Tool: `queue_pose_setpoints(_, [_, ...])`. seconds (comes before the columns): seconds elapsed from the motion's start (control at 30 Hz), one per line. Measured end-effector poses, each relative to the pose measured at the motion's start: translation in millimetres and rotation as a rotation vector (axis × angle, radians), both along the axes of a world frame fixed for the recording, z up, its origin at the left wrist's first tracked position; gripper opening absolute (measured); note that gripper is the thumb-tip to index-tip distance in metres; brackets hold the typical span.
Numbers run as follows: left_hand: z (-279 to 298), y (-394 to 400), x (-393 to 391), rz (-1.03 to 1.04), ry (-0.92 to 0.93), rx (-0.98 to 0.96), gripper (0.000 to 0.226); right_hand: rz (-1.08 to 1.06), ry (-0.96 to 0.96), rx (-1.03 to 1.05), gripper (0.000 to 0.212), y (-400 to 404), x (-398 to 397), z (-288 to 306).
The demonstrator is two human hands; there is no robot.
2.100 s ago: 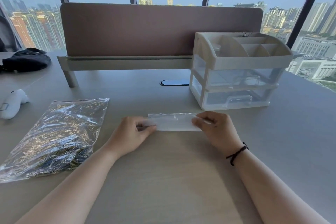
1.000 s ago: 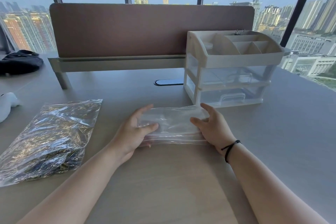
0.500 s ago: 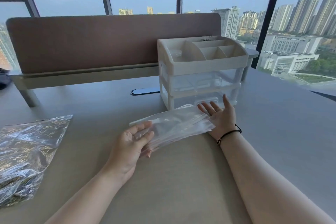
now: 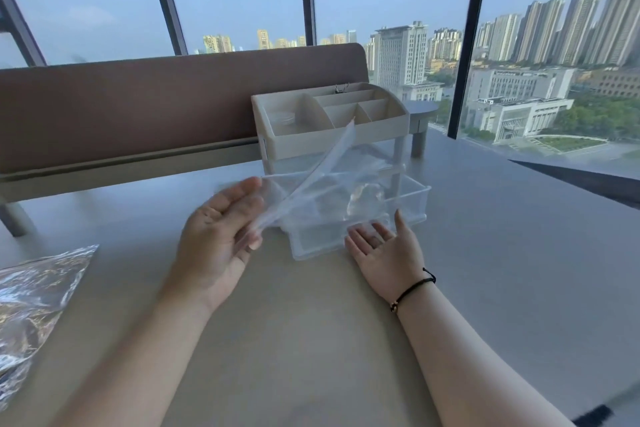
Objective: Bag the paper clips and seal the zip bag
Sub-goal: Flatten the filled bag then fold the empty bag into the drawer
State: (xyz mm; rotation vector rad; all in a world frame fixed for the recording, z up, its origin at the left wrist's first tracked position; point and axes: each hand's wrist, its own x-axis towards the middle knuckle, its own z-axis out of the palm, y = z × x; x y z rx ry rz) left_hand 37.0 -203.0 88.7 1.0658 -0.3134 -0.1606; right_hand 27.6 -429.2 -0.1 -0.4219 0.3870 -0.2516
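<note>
My left hand (image 4: pixel 218 239) pinches a thin stack of clear empty zip bags (image 4: pixel 311 180) by one end and holds it above the desk, tilted up to the right in front of the organizer. My right hand (image 4: pixel 384 246) lies palm up with fingers spread at the front of the organizer's pulled-out lower drawer (image 4: pixel 412 198), holding nothing. A large shiny plastic bag of paper clips (image 4: pixel 31 295) lies flat at the left edge of view.
The beige desk organizer (image 4: pixel 329 121) with open top compartments and clear drawers stands behind my hands. A brown divider panel (image 4: pixel 138 104) runs along the desk's back. Windows lie beyond it.
My right hand let go of the zip bags and now sits at the organizer's lower drawer, which stands pulled out. My left hand lifted the bags higher. The view swung right.
</note>
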Motion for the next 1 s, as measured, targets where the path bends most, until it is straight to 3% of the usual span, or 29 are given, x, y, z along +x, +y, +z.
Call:
queue_pose_setpoints(0.13, [45.5, -32.4, -8.8, -0.084, -0.127, -0.067, 0.023, 0.000, -0.011, 0.037, 0.064, -4.3, -25.6, -1.8])
queue_pose_setpoints(0.27, [53.1, -71.5, -3.5, -0.072, -0.125, 0.027, 0.021, -0.003, 0.002, 0.041, 0.065, -5.8, -36.3, -0.2])
queue_pose_setpoints(0.4, [27.9, -104.8, 17.4, -0.078, 0.066, 0.339, 0.025, 0.003, 0.030, 0.022, 0.063, -3.6, -37.7, 4.3])
queue_pose_setpoints(0.53, [7.5, -117.2, 38.9, -0.180, 0.142, 0.649, 0.017, 0.029, 0.049, -0.036, 0.045, 0.0, -37.5, 8.0])
queue_pose_setpoints(0.7, [-2.3, -127.5, 65.4, -0.252, 0.156, 1.198, 0.046, 0.057, 0.059, -0.126, 0.022, 4.0, -34.0, 7.4])
queue_pose_setpoints(0.8, [-3.1, -138.9, 68.6, -0.274, 0.077, 1.448, 0.054, 0.050, 0.047, -0.122, 0.015, 1.6, -32.6, 7.0])
queue_pose_setpoints(1.0, [1.3, -141.2, 72.2, -0.203, -0.107, 1.770, 0.064, 0.049, 0.018, -0.133, 0.017, 0.7, -31.1, 5.1])
